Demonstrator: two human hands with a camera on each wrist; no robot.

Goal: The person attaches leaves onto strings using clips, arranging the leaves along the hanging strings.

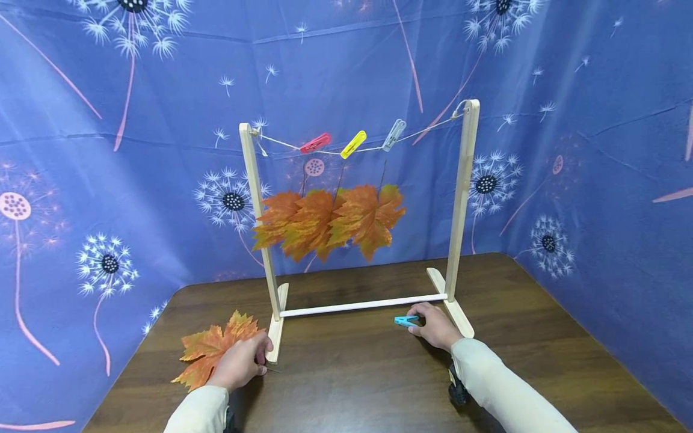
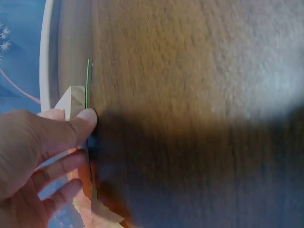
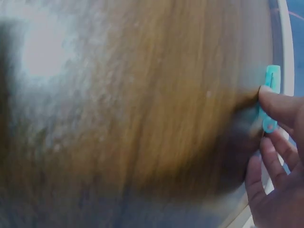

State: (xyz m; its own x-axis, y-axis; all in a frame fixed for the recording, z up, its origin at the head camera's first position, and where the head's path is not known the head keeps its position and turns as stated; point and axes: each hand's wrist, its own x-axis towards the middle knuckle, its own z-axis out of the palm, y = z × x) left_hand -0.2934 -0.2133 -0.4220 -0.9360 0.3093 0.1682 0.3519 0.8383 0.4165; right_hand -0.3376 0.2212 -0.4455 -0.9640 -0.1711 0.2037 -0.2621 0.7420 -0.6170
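Observation:
My left hand (image 1: 238,361) pinches the thin stem (image 2: 87,78) of an orange artificial maple leaf (image 1: 203,349) between thumb and fingers, low over the table at the left. The leaf's blade spreads out behind the hand, beside the left foot of the wooden rack (image 1: 464,198). At the right, my right hand (image 1: 435,328) pinches a light blue clothespin (image 1: 405,321), also seen as a turquoise clothespin (image 3: 271,78) in the right wrist view. It is just in front of the rack's white bottom bar (image 1: 363,306).
A string (image 1: 428,130) spans the rack's posts. Red (image 1: 316,143), yellow (image 1: 354,145) and grey (image 1: 394,135) clothespins on it hold three overlapping maple leaves (image 1: 365,219) by their stems. The brown table (image 1: 346,385) meets a blue dandelion-print cloth (image 1: 346,72) behind.

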